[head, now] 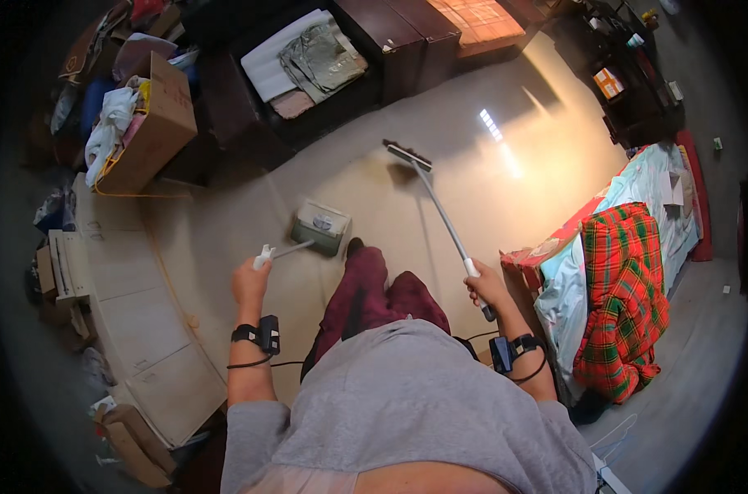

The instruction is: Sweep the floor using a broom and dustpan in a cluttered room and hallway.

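Note:
My left hand point(249, 281) grips the white top of a long-handled dustpan point(320, 227), whose green and beige pan stands on the floor ahead of my feet. My right hand point(486, 284) is closed around the upper handle of a broom point(443, 213). The broom's dark bristled head reaches out ahead, to the right of the dustpan and apart from it. From this view I cannot tell whether the bristles touch the floor. Dark devices are strapped to both forearms, with black cables running from them.
White cabinets point(145, 321) line the left side, with a cardboard box of cloth point(157, 123) beyond them. Dark sofa seating point(244, 111) runs across the far side. At right stands a bed or couch with a red plaid quilt point(624, 296); dark furniture point(633, 68) is at far right.

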The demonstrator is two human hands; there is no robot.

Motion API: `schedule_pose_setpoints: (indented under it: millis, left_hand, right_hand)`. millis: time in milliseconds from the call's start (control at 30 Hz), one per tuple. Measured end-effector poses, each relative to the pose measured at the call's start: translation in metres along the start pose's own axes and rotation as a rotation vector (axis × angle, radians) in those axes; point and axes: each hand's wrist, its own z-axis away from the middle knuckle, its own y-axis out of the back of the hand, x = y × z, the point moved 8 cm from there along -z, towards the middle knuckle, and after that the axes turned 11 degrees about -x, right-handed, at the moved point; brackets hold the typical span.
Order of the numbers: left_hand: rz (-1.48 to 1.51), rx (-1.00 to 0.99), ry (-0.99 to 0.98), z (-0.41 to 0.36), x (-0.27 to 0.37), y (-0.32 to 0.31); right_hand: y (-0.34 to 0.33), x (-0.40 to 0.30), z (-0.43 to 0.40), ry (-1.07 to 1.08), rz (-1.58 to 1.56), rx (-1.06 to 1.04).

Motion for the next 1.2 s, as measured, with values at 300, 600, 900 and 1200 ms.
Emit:
schedule_pose_setpoints:
  millis: [300,600,900,1200]
  left_hand:
    - [-0.117,-0.045,-0.049,0.009,-0.014,-0.001]
    - [-0.102,-0.153,-0.14,-0.022,-0.029,-0.007]
    - [-0.06,-0.202,-0.283,-0.078,-0.055,0.015]
    - [-0.095,-0.248,-0.491,-0.084,-0.039,0.017]
  right_hand:
    - [0.016,0.01,-0.048,0.026,-0.087,0.133]
    - [-0.12,0.003,-0.088,-0.107,0.043,-0.028]
    - [-0.223,-0.035,-0.003,-0.287,-0.375,-0.455]
    - [-0.166,-0.034,-0.02,-0.022,-0.168,0.011]
